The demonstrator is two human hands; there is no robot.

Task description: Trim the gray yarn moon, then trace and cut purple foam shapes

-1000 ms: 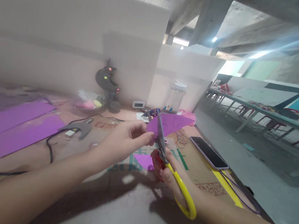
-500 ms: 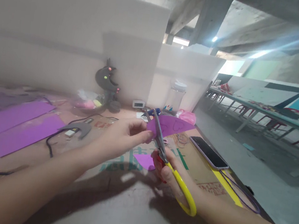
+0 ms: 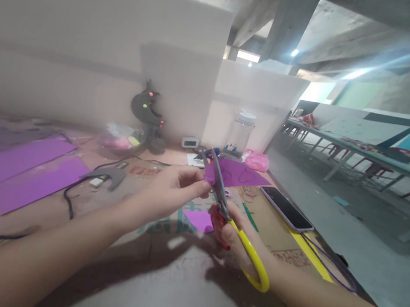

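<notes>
Between the thumb and fingers of my left hand is the left end of a purple sheet of paper, which has outlines drawn on it. My right hand is closed around the yellow and red handles of a pair of scissors. The parted blades point up and away, with the paper passing between them close to my left fingertips. Below the hands, a purple paper scrap lies on the cardboard-covered table.
Larger purple sheets lie on the left near a black cable. Further back stand a dark crescent-shaped figure, a small digital clock and a clear bottle. A phone rests at the right edge.
The purple paper has shifted slightly right and down, its far end tilting lower. My left hand still pinches it, and the scissors have barely moved.
</notes>
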